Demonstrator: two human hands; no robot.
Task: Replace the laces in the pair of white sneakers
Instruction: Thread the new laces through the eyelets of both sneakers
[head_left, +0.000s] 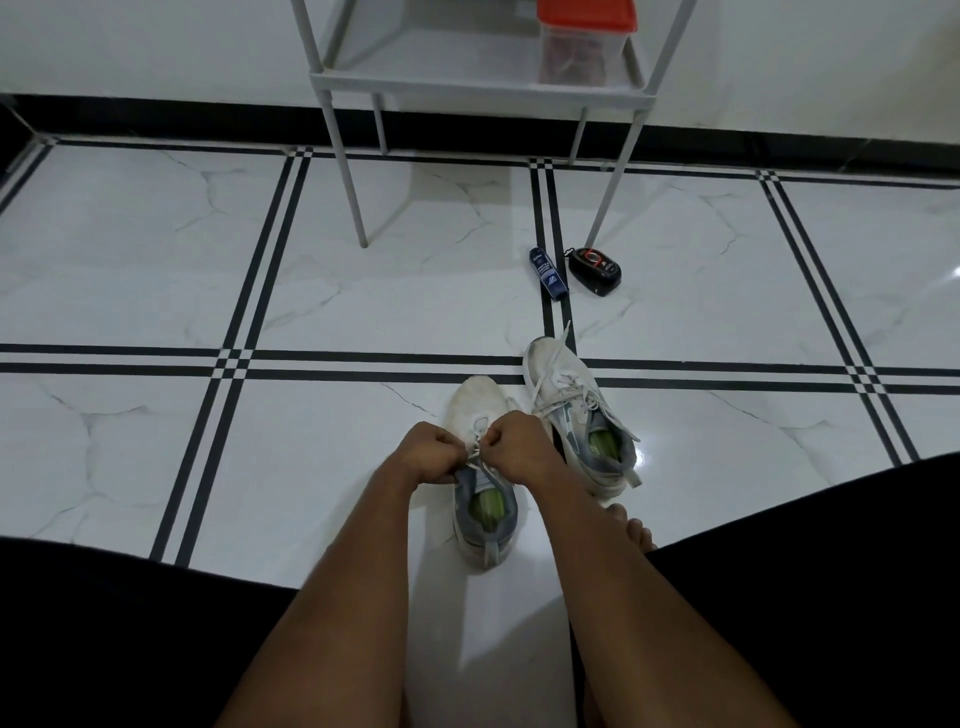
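Both grips, left hand (434, 453) and right hand (514, 442), pinch the lace (475, 451) between them; pulling unevenly could tighten the knot or drag the shoe (480, 488) below.

1. Both bare forearms stretched forward and down, converging toward the middle.
2. Left hand (434, 451) curled into a loose fist, fingertips pinched together.
3. Right hand (515, 442) likewise curled, knuckles up, just beside the left.
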